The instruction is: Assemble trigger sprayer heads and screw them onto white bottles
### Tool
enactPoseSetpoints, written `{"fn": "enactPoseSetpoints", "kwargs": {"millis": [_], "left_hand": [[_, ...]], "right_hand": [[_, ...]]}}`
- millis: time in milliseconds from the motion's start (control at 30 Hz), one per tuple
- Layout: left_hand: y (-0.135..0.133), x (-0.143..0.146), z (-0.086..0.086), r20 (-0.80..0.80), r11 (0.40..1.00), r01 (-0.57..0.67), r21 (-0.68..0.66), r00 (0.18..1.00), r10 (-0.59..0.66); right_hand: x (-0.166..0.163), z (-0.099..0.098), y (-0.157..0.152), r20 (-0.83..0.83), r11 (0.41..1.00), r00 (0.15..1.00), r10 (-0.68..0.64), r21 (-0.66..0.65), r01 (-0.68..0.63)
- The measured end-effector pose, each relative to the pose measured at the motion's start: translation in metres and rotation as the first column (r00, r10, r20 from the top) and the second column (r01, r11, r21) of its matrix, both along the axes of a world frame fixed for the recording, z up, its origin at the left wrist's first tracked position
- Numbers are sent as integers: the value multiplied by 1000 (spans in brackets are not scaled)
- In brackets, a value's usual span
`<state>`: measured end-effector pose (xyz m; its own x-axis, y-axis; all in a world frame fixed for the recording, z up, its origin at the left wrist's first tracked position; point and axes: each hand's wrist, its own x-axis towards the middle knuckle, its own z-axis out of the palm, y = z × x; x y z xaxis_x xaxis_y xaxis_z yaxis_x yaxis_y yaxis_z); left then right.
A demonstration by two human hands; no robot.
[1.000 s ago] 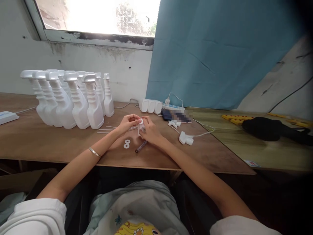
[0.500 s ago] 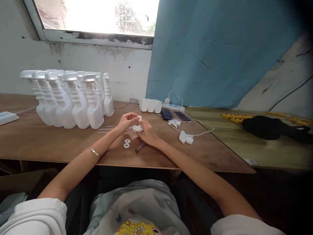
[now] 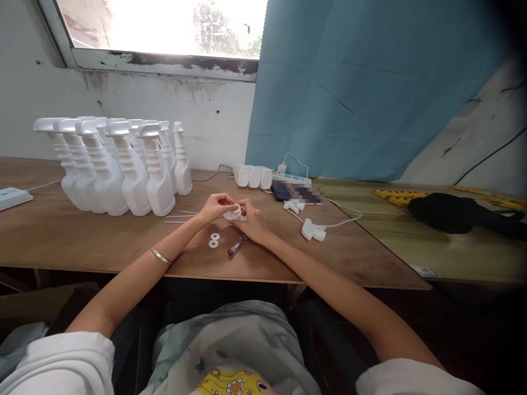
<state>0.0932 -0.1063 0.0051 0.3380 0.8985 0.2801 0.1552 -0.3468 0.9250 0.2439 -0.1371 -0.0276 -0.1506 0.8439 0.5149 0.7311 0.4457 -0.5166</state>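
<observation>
In front of me both hands meet over a white plastic spray trigger head (image 3: 231, 216). My right hand (image 3: 254, 224) is closed around it from the right, its fingers hiding much of the part. My left hand (image 3: 214, 208) pinches a white ring washer (image 3: 236, 208) against the head's round collar; whether it sits inside cannot be made out. Two more flat white washers (image 3: 213, 243) lie on the table below my left hand. A pen-like clear tube with a dark end (image 3: 236, 246) rests just under my right hand. Thin white dip tubes (image 3: 179, 221) lie left of my left wrist.
Several white spray bottles (image 3: 158, 186) stand grouped at the left. Two loose trigger heads (image 3: 313, 230) lie to the right. Farther back are small white bottles (image 3: 253, 176), a power strip (image 3: 292, 179), a phone (image 3: 308, 195) and a cable. A black object (image 3: 448, 214) lies far right.
My left hand has brought the washer down from above the trigger head onto its collar. My right hand has turned slightly while keeping hold of the head.
</observation>
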Motion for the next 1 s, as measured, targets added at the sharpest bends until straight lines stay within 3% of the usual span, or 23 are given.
{"fn": "enactPoseSetpoints", "kwargs": {"millis": [200,400,500,600,767,1000], "left_hand": [[10,-4,-7,-121,999,-15,29,993,18],[8,-3,-6,-45,968,-62,242,996,75],[6,-2,-3,18,957,-87,277,996,85],[4,-3,-2,18,962,-56,267,998,53],[1,-2,0,-127,987,35,159,992,-15],[-4,2,-1,-199,993,-14,116,979,37]], "right_hand": [[0,1,-2,22,1000,1000,7,7,-7],[2,6,-3,19,999,999,-31,19,30],[2,7,-2,3,998,999,-41,36,41],[2,8,-2,0,999,999,-38,31,38],[3,8,-5,73,999,997,-23,31,21],[3,7,-5,171,995,985,-26,101,9]]}}
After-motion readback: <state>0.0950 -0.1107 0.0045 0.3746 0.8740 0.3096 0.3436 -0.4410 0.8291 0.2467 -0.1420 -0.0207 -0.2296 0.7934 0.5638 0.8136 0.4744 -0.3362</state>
